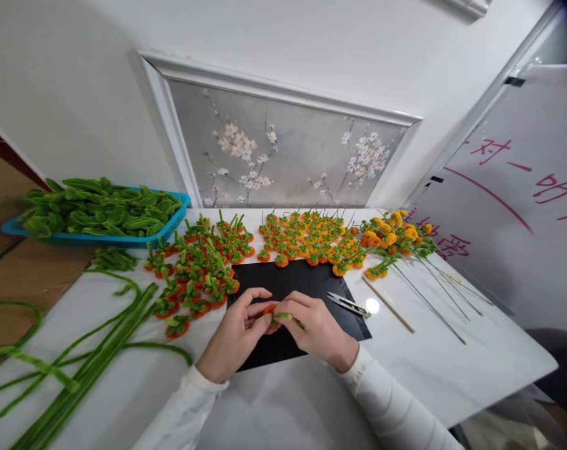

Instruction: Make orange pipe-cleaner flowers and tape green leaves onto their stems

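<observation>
Over a black mat (259,281), both my hands meet at a small orange pipe-cleaner flower (270,309) with a green stem. My left hand (239,328) closes its thumb and fingers around the orange head. Pinched in my right hand (314,325) is the short green piece (284,316) at the flower's base. My fingers hide much of the flower. Left of the mat stand orange flower heads (189,284) with green stubs pointing up. Behind it are orange and yellow heads (306,234), several with thin stems. Thread snips (347,304) lie on the mat's right side.
A blue basket (105,239) of green fuzzy leaves (109,206) stands at the back left. Long green pipe cleaners (86,369) lie at the left of the white table (452,369). Right are a wooden stick (387,304) and stemmed yellow flowers (398,231). A whiteboard (512,187) stands beyond.
</observation>
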Demonstrator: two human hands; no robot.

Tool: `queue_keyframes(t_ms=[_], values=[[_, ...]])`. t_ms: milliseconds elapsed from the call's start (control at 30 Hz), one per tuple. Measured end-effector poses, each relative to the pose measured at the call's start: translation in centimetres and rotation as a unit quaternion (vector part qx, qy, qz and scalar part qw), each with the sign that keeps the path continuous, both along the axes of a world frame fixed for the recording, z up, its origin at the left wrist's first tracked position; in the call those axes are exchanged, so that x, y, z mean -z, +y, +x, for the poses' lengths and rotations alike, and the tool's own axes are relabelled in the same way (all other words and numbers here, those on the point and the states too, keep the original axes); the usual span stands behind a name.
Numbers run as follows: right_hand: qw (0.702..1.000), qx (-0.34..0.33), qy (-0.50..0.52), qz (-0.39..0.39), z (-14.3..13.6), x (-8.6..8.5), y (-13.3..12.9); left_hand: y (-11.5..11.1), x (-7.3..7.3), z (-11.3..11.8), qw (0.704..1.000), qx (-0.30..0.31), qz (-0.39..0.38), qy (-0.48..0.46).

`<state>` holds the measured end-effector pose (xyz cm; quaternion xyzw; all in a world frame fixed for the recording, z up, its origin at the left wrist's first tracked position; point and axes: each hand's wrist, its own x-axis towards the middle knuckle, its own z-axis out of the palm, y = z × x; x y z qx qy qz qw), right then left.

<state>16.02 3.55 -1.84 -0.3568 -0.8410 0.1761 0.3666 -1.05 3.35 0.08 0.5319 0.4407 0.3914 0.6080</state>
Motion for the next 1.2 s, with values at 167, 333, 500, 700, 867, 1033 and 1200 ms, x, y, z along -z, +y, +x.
queue_keyframes(t_ms=[167,333,500,700,867,1033,1200], values=[[0.999,0.003,0.031,-0.006,-0.1,0.2,0.1,-0.1,-0.1,0.1,1.0,0.001,0.012,0.002],[1.0,-0.015,0.005,-0.024,0.0,-0.1,0.3,-0.1,0.1,0.2,0.999,0.012,0.023,0.025],[0.998,-0.04,-0.033,-0.039,0.4,-0.7,0.2,-0.1,0.3,0.3,0.999,0.014,0.011,0.043],[0.999,-0.018,-0.013,-0.045,0.4,-0.4,0.3,-0.1,0.3,0.4,0.997,0.016,0.039,0.064],[0.994,0.037,0.065,-0.078,0.0,-0.2,0.3,-0.6,0.2,0.3,0.983,0.017,0.136,0.126],[0.989,0.066,0.087,-0.095,-0.5,-0.1,0.1,-0.6,1.0,0.4,0.966,0.003,0.197,0.17],[0.997,0.035,0.049,-0.05,-0.4,0.3,0.2,-0.4,1.2,0.4,0.977,-0.007,0.161,0.14]])
